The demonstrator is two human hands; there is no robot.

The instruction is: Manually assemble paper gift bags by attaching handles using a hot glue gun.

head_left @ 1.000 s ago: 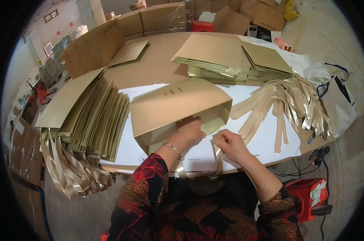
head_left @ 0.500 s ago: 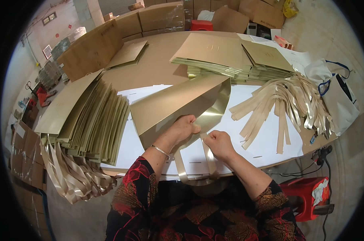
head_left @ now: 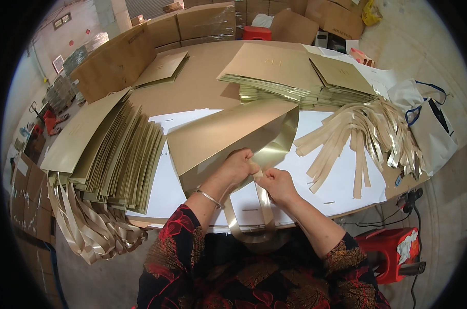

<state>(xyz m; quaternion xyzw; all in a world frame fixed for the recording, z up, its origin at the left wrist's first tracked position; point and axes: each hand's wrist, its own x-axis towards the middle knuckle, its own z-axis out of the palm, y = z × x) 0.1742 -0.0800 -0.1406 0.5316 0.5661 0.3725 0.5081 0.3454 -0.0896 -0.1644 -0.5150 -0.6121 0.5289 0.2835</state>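
A gold paper bag point(head_left: 218, 131) lies opened out on the table in front of me, its mouth facing me. At its mouth my left hand point(head_left: 237, 166) is closed, fingertips pinching near the ribbon's end; whether it also grips the bag's edge is hidden. Just right of it, my right hand point(head_left: 279, 186) pinches the upper end of a satin ribbon point(head_left: 264, 205). From there the ribbon hangs in a loop over the table's front edge, and its other side runs up by my left wrist. Both hands almost touch at the thumbs.
Folded gold bags point(head_left: 123, 154) with ribbon handles point(head_left: 84, 224) dangling off the table stand at left. More flat gold bags point(head_left: 272, 67) are stacked at the back. Loose ribbons point(head_left: 367, 123) lie at right beside a white bag point(head_left: 434, 134). A red stool point(head_left: 390, 252) stands below right.
My right hand has moved a little left and up, closer to my left hand, carrying the ribbon end. The left hand and the opened bag have barely moved.
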